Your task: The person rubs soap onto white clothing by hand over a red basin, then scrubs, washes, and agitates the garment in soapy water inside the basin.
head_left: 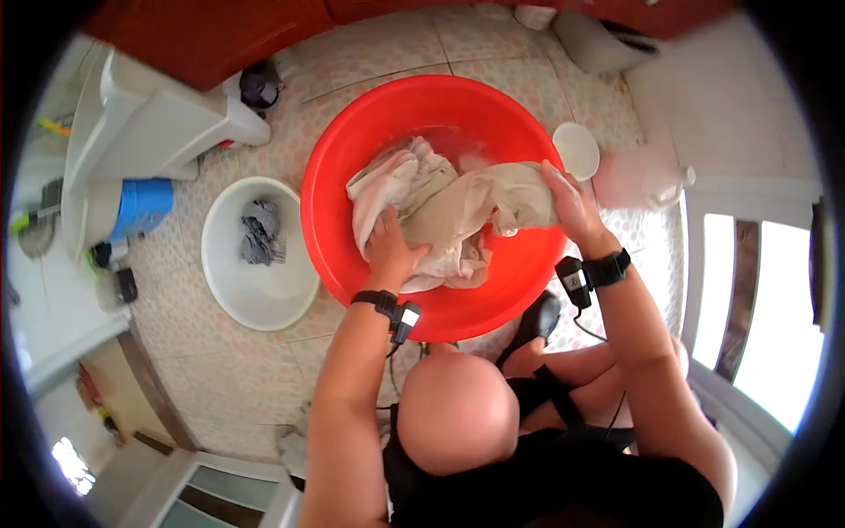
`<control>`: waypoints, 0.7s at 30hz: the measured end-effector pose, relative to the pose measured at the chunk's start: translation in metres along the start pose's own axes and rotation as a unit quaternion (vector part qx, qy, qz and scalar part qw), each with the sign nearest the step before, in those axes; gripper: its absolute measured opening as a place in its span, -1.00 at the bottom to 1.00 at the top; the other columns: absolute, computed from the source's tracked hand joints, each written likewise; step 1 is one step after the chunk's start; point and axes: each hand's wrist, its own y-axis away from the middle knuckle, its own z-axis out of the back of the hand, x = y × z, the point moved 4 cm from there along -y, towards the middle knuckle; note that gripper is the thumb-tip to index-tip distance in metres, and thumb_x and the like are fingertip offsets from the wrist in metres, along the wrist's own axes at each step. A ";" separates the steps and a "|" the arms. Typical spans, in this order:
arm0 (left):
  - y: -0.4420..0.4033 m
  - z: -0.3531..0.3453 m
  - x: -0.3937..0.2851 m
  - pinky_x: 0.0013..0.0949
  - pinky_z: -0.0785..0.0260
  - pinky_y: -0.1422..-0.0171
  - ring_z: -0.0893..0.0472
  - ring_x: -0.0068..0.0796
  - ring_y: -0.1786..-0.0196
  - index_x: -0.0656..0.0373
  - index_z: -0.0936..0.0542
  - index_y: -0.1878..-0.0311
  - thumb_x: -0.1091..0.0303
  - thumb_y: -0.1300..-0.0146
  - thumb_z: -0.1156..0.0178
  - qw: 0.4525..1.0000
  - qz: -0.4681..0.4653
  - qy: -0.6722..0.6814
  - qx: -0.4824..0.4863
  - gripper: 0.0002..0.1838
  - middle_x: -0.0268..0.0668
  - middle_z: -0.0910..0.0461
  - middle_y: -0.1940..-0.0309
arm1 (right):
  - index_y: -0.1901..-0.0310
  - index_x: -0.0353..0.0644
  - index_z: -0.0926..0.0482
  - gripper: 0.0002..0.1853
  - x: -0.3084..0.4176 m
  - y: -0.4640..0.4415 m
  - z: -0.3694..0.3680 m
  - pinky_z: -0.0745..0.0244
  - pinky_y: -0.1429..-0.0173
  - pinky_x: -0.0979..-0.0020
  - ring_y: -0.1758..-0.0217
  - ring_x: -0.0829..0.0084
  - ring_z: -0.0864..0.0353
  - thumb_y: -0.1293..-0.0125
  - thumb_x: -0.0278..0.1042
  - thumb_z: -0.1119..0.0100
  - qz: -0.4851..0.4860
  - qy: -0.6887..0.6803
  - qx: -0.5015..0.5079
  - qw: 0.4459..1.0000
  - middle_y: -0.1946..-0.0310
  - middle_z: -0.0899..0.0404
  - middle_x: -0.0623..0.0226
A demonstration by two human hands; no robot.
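Floor (202, 370): pale tiles, mottled pinkish pattern, spread around me
Red panelling (202, 35): glossy, across from me
Wall (726, 106): pale, on my right
White frame (700, 198): bright panes at my right
Light (656, 264): glare on the tiles to my right

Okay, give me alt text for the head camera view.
The left hand rests on pale cloth in a big red basin while the right hand grips one end; a white basin with gray cloth stands to the left on tiled floor.
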 end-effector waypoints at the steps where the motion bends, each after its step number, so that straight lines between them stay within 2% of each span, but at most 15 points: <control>1: 0.002 -0.001 -0.001 -0.08 -0.03 -0.35 -0.15 0.00 -0.31 0.25 -0.07 -0.33 -0.02 0.11 -0.34 1.000 0.000 0.012 0.009 0.00 0.04 -0.13 -0.28 | 0.03 -0.38 -0.48 -0.49 0.002 -0.003 0.002 -0.36 0.02 0.53 0.12 0.54 -0.49 -0.39 -0.01 0.18 0.003 -0.001 -0.008 1.000 0.16 -0.55 0.29; 2: 0.003 -0.004 0.000 -0.08 -0.03 -0.35 -0.15 0.00 -0.31 0.25 -0.07 -0.33 -0.02 0.11 -0.34 1.000 0.009 0.025 -0.002 0.00 0.04 -0.13 -0.28 | 0.03 -0.38 -0.48 -0.49 0.008 -0.003 0.003 -0.36 0.02 0.53 0.12 0.54 -0.49 -0.39 -0.01 0.18 0.007 0.014 0.004 1.000 0.16 -0.55 0.29; 4: 0.006 -0.002 -0.018 -0.06 -0.03 -0.33 -0.15 0.01 -0.31 0.28 -0.09 -0.30 -0.03 0.14 -0.35 0.977 -0.179 0.086 -0.081 0.01 0.04 -0.12 -0.28 | 0.07 -0.39 -0.50 -0.51 0.040 0.015 -0.013 -0.36 0.05 0.53 0.14 0.55 -0.49 -0.40 -0.05 0.21 0.025 -0.064 -0.005 0.998 0.19 -0.55 0.29; 5: 0.010 -0.001 -0.024 -0.06 -0.03 -0.33 -0.15 0.01 -0.31 0.28 -0.09 -0.30 -0.03 0.14 -0.35 0.976 -0.172 0.092 -0.093 0.01 0.04 -0.12 -0.28 | 0.09 -0.38 -0.51 -0.53 0.046 0.017 -0.014 -0.36 0.08 0.54 0.18 0.54 -0.49 -0.41 -0.07 0.22 0.043 -0.046 -0.024 0.998 0.23 -0.56 0.30; 7: 0.026 0.014 -0.059 -0.07 -0.06 -0.30 -0.19 0.03 -0.28 0.31 -0.13 -0.26 -0.01 0.16 -0.36 0.953 -0.246 0.136 -0.112 -0.02 0.05 -0.16 -0.26 | 0.10 -0.38 -0.51 -0.53 0.063 0.027 -0.025 -0.36 0.09 0.54 0.20 0.54 -0.50 -0.41 -0.07 0.22 0.059 -0.038 -0.002 0.998 0.24 -0.56 0.30; 11: 0.016 0.020 -0.093 -0.07 -0.09 -0.27 -0.24 0.04 -0.24 0.34 -0.15 -0.24 0.08 0.16 -0.34 0.960 -0.195 0.134 -0.151 -0.07 0.06 -0.21 -0.22 | 0.12 -0.38 -0.51 -0.52 0.082 0.041 -0.037 -0.38 0.13 0.53 0.23 0.55 -0.50 -0.41 -0.07 0.24 0.090 -0.024 0.012 0.996 0.28 -0.56 0.29; 13: 0.001 0.024 -0.101 -0.10 -0.15 -0.23 -0.30 0.03 -0.19 0.28 -0.17 -0.25 0.15 0.19 -0.32 0.955 -0.168 0.115 -0.216 -0.10 0.02 -0.25 -0.20 | 0.12 -0.38 -0.51 -0.51 0.086 0.044 -0.034 -0.38 0.14 0.53 0.23 0.55 -0.50 -0.41 -0.06 0.25 0.102 -0.019 0.007 0.995 0.28 -0.56 0.28; 14: -0.006 0.027 -0.101 -0.10 -0.15 -0.23 -0.30 0.03 -0.19 0.28 -0.17 -0.25 0.15 0.19 -0.32 0.954 -0.168 0.118 -0.220 -0.10 0.02 -0.25 -0.20 | 0.05 -0.39 -0.46 -0.52 0.085 0.043 -0.024 -0.40 0.04 0.47 0.13 0.46 -0.52 -0.42 -0.05 0.24 0.109 -0.047 0.024 0.993 0.19 -0.55 0.23; 15: -0.012 0.032 -0.102 -0.13 -0.21 -0.18 -0.35 -0.06 -0.15 0.22 -0.21 -0.23 0.20 0.17 -0.32 0.946 -0.181 0.119 -0.241 -0.17 -0.08 -0.29 -0.18 | -0.02 -0.40 -0.41 -0.50 0.087 0.042 -0.019 -0.41 -0.05 0.41 0.04 0.38 -0.53 -0.42 -0.05 0.23 0.115 -0.076 0.041 0.990 0.10 -0.53 0.18; 16: -0.015 0.037 -0.104 -0.15 -0.27 -0.13 -0.39 -0.15 -0.11 0.16 -0.26 -0.21 0.24 0.14 -0.31 0.938 -0.194 0.120 -0.260 -0.23 -0.19 -0.34 -0.15 | -0.02 -0.40 -0.41 -0.50 0.088 0.041 -0.015 -0.41 -0.05 0.41 0.04 0.38 -0.53 -0.42 -0.05 0.23 0.117 -0.073 0.040 0.990 0.10 -0.53 0.18; 17: -0.018 0.040 -0.101 -0.15 -0.27 -0.13 -0.39 -0.15 -0.11 0.16 -0.26 -0.21 0.24 0.14 -0.31 0.937 -0.196 0.123 -0.261 -0.23 -0.19 -0.34 -0.15 | 0.01 -0.40 -0.43 -0.51 0.090 0.041 -0.008 -0.42 0.01 0.44 0.09 0.41 -0.53 -0.41 -0.04 0.21 0.143 -0.070 -0.017 0.987 0.12 -0.53 0.20; 18: -0.018 0.046 -0.099 -0.19 -0.29 -0.09 -0.44 -0.18 -0.05 0.13 -0.28 -0.20 0.29 0.11 -0.28 0.942 -0.243 0.087 -0.217 -0.29 -0.22 -0.38 -0.11 | 0.05 -0.40 -0.45 -0.50 0.093 0.043 -0.001 -0.44 0.07 0.47 0.14 0.45 -0.52 -0.40 -0.03 0.20 0.169 -0.068 -0.074 0.981 0.13 -0.53 0.23; 19: -0.017 0.051 -0.097 -0.23 -0.32 -0.05 -0.48 -0.22 0.01 0.10 -0.31 -0.18 0.33 0.08 -0.24 0.941 -0.288 0.048 -0.171 -0.34 -0.25 -0.42 -0.06 | 0.05 -0.40 -0.45 -0.50 0.095 0.043 0.000 -0.44 0.07 0.47 0.14 0.45 -0.52 -0.40 -0.03 0.20 0.170 -0.068 -0.075 0.980 0.13 -0.53 0.23; 20: -0.016 0.058 -0.093 -0.23 -0.32 -0.05 -0.48 -0.22 0.01 0.10 -0.31 -0.18 0.33 0.08 -0.24 0.941 -0.288 0.048 -0.171 -0.34 -0.25 -0.42 -0.06 | 0.03 -0.39 -0.44 -0.51 0.095 0.044 0.000 -0.44 0.04 0.44 0.11 0.41 -0.52 -0.40 -0.03 0.19 0.149 -0.115 -0.062 0.980 0.11 -0.52 0.22; 21: -0.016 0.061 -0.090 -0.21 -0.34 -0.04 -0.48 -0.22 0.00 0.09 -0.33 -0.17 0.39 0.05 -0.17 0.949 -0.293 0.029 -0.116 -0.39 -0.21 -0.42 -0.05 | 0.01 -0.37 -0.44 -0.52 0.095 0.044 -0.001 -0.44 0.02 0.41 0.07 0.37 -0.53 -0.40 -0.04 0.18 0.128 -0.162 -0.048 0.977 0.09 -0.52 0.20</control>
